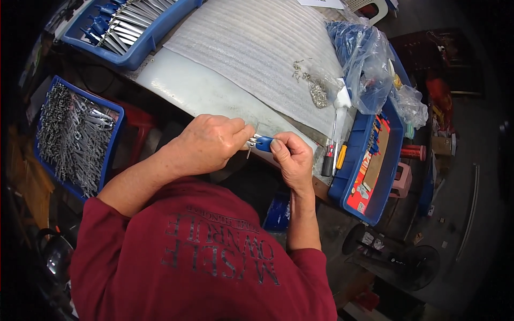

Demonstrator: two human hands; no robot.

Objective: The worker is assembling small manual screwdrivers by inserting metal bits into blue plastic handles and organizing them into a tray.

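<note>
Above the table's near edge, my two hands hold a small part (264,143) with a blue plastic body and shiny metal pieces. My left hand (211,140) is closed at its metal end, where a thin metal pin or rod sticks out crosswise. What lies inside those fingers is hidden. My right hand (294,159) pinches the blue plastic end between thumb and fingers. A screwdriver (328,160) with a black and red handle and another with a yellow handle (341,156) lie to the right of my right hand.
White foam sheeting (235,51) covers the table. Small metal screws (318,93) lie on it beside a clear plastic bag (369,64). Blue bins hold blue-handled metal pieces (126,32), grey metal parts (77,136) and a red card (367,184). A red stool (140,125) stands left.
</note>
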